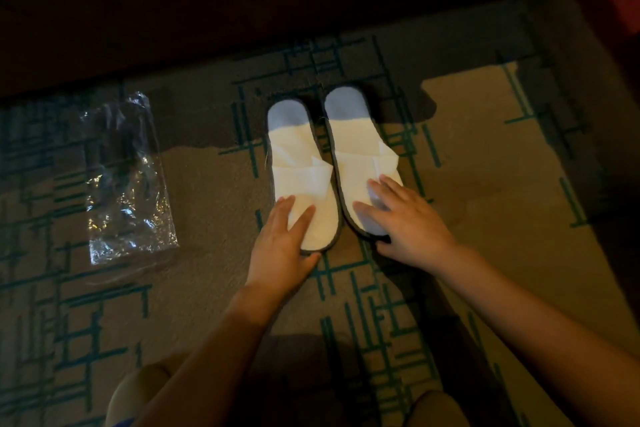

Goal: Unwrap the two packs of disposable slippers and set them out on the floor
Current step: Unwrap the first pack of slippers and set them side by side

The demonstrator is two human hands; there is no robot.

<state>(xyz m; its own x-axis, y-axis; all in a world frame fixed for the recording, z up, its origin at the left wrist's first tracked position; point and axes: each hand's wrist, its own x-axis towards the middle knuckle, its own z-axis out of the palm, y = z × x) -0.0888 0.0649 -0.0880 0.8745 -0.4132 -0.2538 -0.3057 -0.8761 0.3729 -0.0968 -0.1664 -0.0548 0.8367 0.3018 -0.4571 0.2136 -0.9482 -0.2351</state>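
Head view shows my left hand [282,239] and right hand [405,218], grips released, flat on two white slippers [304,180] lying side by side on the carpeted floor [485,166]. I'd nudge the toes level, keeping both parallel; the empty plastic wrapper [130,191] lies well left.

No readable text (wrapper [130,180] print blurred)
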